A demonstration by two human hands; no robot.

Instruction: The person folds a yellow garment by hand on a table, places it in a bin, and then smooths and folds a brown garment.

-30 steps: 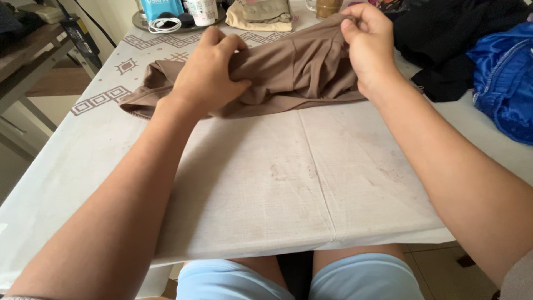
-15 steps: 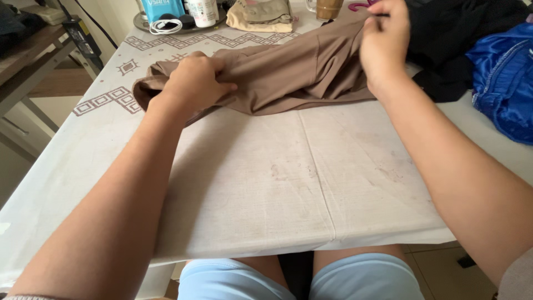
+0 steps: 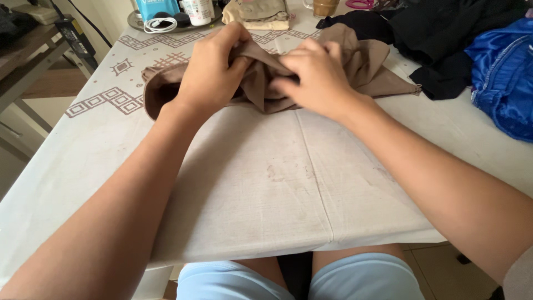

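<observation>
Both hands clamped on brown garment [image 3: 366, 66]: left hand [image 3: 211, 72] and right hand [image 3: 313, 75] pinch bunched fabric, close together. Garment lies mid-table; bare tablecloth [image 3: 266, 183] toward near edge.

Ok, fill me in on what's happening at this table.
A seated person works a brown garment on a white cloth-covered table. The left hand and right hand both grip bunched fabric near its middle. Black clothes and a blue garment lie to the right.

Bare forearms, light blue shorts [image 3: 361, 278], grey sleeve edge [image 3: 519, 278].
</observation>
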